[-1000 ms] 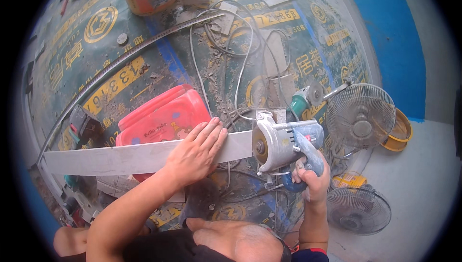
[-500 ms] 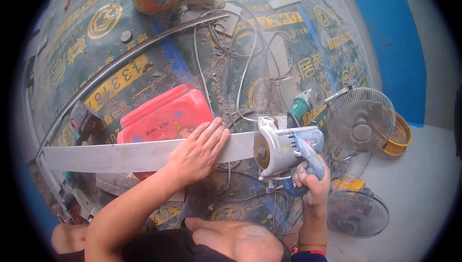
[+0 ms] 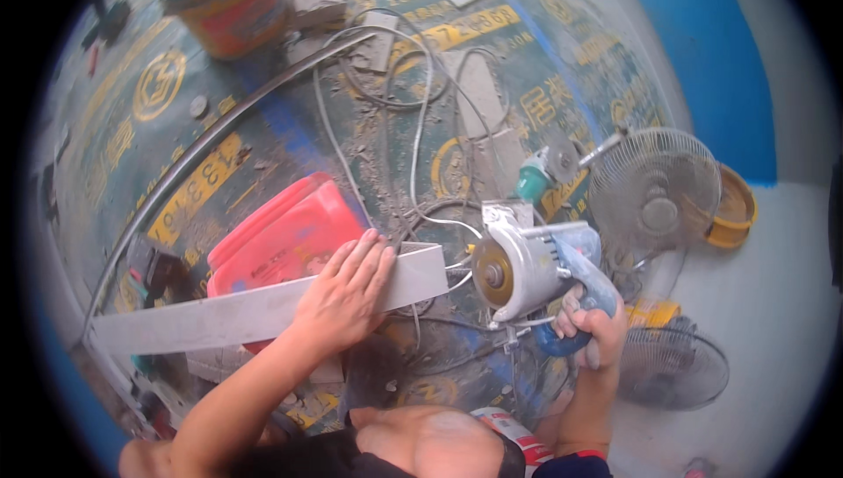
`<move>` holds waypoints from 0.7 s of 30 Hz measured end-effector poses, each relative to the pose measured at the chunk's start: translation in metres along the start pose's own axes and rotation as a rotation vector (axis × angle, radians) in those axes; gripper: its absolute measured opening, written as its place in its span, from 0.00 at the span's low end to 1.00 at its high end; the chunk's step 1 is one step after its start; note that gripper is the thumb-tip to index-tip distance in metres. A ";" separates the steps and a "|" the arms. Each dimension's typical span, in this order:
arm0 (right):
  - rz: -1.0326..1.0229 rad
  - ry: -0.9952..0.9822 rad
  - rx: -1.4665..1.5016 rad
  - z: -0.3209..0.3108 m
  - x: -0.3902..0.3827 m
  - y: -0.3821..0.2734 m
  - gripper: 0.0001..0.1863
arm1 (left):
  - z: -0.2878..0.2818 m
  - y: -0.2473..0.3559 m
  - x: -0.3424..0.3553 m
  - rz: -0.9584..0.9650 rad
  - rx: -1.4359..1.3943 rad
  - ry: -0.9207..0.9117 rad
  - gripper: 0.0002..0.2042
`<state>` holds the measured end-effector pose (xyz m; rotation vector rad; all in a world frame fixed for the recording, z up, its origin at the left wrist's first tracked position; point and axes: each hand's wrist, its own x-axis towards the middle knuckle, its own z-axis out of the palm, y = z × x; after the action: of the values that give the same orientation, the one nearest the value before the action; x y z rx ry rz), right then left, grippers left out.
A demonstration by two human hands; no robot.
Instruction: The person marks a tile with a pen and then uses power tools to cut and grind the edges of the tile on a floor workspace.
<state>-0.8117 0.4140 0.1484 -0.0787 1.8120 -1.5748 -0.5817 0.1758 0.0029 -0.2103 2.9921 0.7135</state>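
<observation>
My left hand (image 3: 344, 287) lies with fingers stretched flat on a long pale strip (image 3: 202, 322), which crosses a red plastic lid or box (image 3: 255, 241). My right hand (image 3: 588, 327) grips the handle of a blue and silver handheld saw (image 3: 540, 267), whose round blade (image 3: 493, 272) sits just right of the strip's end, with a small gap between them. Pale dust coats the tool and my right fingers. A green angle grinder (image 3: 536, 179) lies beyond the saw.
Orange bucket (image 3: 228, 21) at the top. Cables (image 3: 417, 153), rubble and offcuts (image 3: 470, 83) on the printed floor sheet (image 3: 176, 188). A curved metal strip (image 3: 211, 118) arcs along the left. Two fans (image 3: 659, 184) (image 3: 680, 373) and a yellow basin (image 3: 738, 232) at right.
The saw and my right hand have moved right, away from the strip's end, opening a gap. My left hand and the strip sit slightly lower and left; the whole view has shifted.
</observation>
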 end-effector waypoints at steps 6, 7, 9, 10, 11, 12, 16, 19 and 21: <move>0.003 -0.086 -0.041 0.002 0.017 -0.002 0.25 | -0.003 0.005 0.005 -0.018 0.024 -0.042 0.48; 0.017 -0.104 -0.045 0.001 0.020 0.000 0.24 | -0.002 0.006 0.005 -0.013 0.041 -0.044 0.48; 0.023 -0.135 -0.027 -0.002 0.024 0.008 0.21 | 0.000 0.007 0.004 -0.011 0.081 -0.050 0.48; 0.025 -0.143 -0.021 -0.001 0.027 0.013 0.20 | -0.002 0.009 0.006 -0.029 0.067 -0.076 0.48; 0.030 -0.150 -0.016 -0.003 0.028 0.017 0.20 | -0.002 0.011 0.007 -0.021 0.060 -0.086 0.48; 0.014 -0.174 -0.026 -0.008 0.031 0.025 0.19 | -0.002 0.012 0.008 -0.015 0.052 -0.094 0.48; 0.016 -0.194 -0.056 -0.005 0.040 0.029 0.22 | -0.003 0.010 0.005 -0.015 0.070 -0.117 0.50; 0.026 -0.226 -0.040 -0.006 0.044 0.027 0.23 | -0.001 0.009 0.002 -0.004 0.079 -0.100 0.52; 0.025 -0.211 -0.015 -0.005 0.045 0.029 0.25 | -0.003 0.008 0.003 -0.015 0.076 -0.116 0.52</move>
<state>-0.8364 0.4034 0.1018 -0.2207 1.6542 -1.4764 -0.5860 0.1816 0.0087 -0.1813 2.8968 0.5885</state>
